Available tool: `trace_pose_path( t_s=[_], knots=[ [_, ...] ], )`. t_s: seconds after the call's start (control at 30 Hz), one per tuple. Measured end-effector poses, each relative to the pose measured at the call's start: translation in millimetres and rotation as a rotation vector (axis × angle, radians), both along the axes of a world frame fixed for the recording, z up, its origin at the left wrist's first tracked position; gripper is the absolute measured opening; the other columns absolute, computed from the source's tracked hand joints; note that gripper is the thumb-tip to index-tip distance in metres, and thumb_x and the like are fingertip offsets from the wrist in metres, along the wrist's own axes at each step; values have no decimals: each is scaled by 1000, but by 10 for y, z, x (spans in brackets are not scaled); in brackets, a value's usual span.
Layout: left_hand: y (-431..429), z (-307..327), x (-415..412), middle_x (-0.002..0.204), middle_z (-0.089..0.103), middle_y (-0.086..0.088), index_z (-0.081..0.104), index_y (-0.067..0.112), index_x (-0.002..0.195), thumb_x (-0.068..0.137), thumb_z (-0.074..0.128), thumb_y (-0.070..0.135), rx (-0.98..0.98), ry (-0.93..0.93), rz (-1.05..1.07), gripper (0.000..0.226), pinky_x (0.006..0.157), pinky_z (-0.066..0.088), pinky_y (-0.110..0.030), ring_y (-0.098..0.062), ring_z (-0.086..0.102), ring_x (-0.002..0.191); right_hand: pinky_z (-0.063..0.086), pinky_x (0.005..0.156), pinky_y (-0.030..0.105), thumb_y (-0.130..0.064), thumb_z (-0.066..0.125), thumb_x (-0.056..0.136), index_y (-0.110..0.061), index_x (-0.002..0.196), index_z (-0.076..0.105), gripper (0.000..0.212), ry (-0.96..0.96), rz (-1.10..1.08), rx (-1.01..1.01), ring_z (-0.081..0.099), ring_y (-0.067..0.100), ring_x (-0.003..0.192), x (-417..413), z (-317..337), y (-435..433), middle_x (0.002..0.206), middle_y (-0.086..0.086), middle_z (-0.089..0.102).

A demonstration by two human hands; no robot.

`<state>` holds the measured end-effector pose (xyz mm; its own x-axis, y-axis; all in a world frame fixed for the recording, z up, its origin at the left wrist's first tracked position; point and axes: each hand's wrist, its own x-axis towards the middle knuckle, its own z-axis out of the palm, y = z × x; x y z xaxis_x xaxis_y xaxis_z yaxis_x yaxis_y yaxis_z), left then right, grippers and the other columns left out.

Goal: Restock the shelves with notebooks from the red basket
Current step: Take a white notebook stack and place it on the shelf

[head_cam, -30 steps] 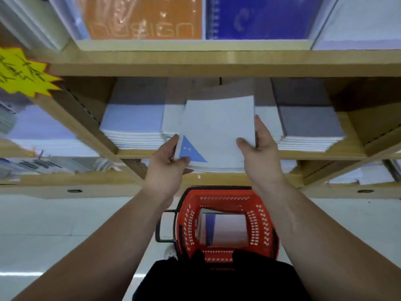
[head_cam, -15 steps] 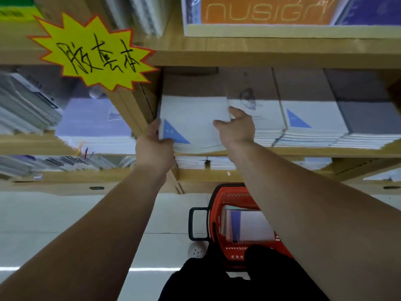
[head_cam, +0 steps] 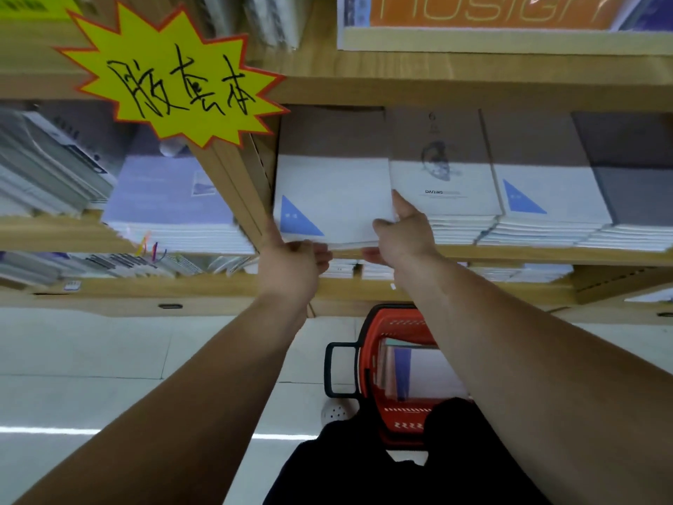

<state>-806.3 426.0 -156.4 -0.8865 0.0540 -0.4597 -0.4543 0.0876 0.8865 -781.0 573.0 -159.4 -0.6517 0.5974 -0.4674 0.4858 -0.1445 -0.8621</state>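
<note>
A white notebook with a blue triangle [head_cam: 335, 198] lies at the left end of the middle wooden shelf [head_cam: 510, 254], against the upright divider. My left hand [head_cam: 291, 266] grips its front left edge, fingers curled under it. My right hand [head_cam: 404, 233] holds the front right corner, thumb up along the notebook's right side. On the floor below sits the red basket [head_cam: 368, 362] with a black handle, and more notebooks [head_cam: 426, 373] lie inside it; my right forearm covers its right side.
Stacks of white notebooks [head_cam: 546, 220] fill the shelf to the right, the nearest one touching my right hand. A yellow starburst sign [head_cam: 174, 78] hangs on the divider. Purple notebooks [head_cam: 171, 198] fill the left bay. An orange book [head_cam: 491, 9] stands on the shelf above.
The notebook has gone from the middle of the shelf to its left end and deeper in. Both hands have slid back to its front edge. My view has shifted left.
</note>
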Motion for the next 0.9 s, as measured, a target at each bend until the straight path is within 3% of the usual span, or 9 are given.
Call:
trace_pose_path(
  t_s=[0.03,0.13,0.23,0.27,0.33,0.4,0.5,0.6,0.9],
  knots=[
    [22,-9,-49,94,73,-7,20,26,156,99,40,-4,-38,26,-38,68,86,62,-39,-23,76,88,60,60,21,-4,51,101,-36,154,41,62,-10,3,9,63,5,68,-47,17,19,149,-10,50],
    [16,-30,-82,99,73,4,16,24,157,98,49,4,-142,77,-130,70,88,61,-46,-21,73,92,65,69,35,-6,51,103,-37,156,33,64,-48,-16,-84,71,24,83,-117,81,79,155,-11,40],
    [-16,54,72,101,66,12,10,28,162,97,61,14,-428,314,-323,83,67,52,-18,-8,66,80,64,79,37,-22,54,104,-38,159,24,64,-53,101,-62,76,28,85,-43,63,124,159,-10,34],
    [-28,66,100,102,63,9,19,26,161,94,66,16,-540,480,-382,82,70,50,-17,-8,64,81,63,83,38,-34,56,102,-39,158,24,65,-63,139,20,76,28,88,8,22,142,153,-11,42],
    [-14,50,60,114,61,-5,43,21,152,87,76,22,-739,845,-504,73,86,53,-33,-22,62,98,60,90,43,-56,56,94,-35,154,36,67,-43,149,266,74,27,97,114,-78,219,126,-8,65],
    [111,7,-75,135,54,-11,47,24,150,84,78,37,-952,1014,-660,74,103,46,-49,-34,51,123,54,95,42,-51,56,97,-26,146,52,55,17,142,589,67,26,105,224,-168,375,108,0,70],
    [387,-39,-315,168,13,-6,13,40,160,94,57,55,-1197,947,-974,80,122,16,-59,-35,11,154,35,114,51,-43,56,99,-31,152,45,55,-117,371,1035,40,35,140,256,-219,666,151,10,47],
    [531,-185,-565,170,-12,1,-11,48,156,98,37,65,-1355,914,-1104,77,117,8,-72,-36,-10,155,1,123,61,-46,42,105,-48,159,6,65,-387,703,1036,-10,31,157,137,-299,859,171,-4,-5],
    [704,-180,-1009,170,-11,8,-10,54,154,97,31,68,-1342,888,-1166,71,113,5,-78,-35,-9,156,-7,116,72,-48,39,106,-59,154,2,62,-383,797,1074,-19,27,155,54,-321,1154,170,-14,-10]
  ],
)
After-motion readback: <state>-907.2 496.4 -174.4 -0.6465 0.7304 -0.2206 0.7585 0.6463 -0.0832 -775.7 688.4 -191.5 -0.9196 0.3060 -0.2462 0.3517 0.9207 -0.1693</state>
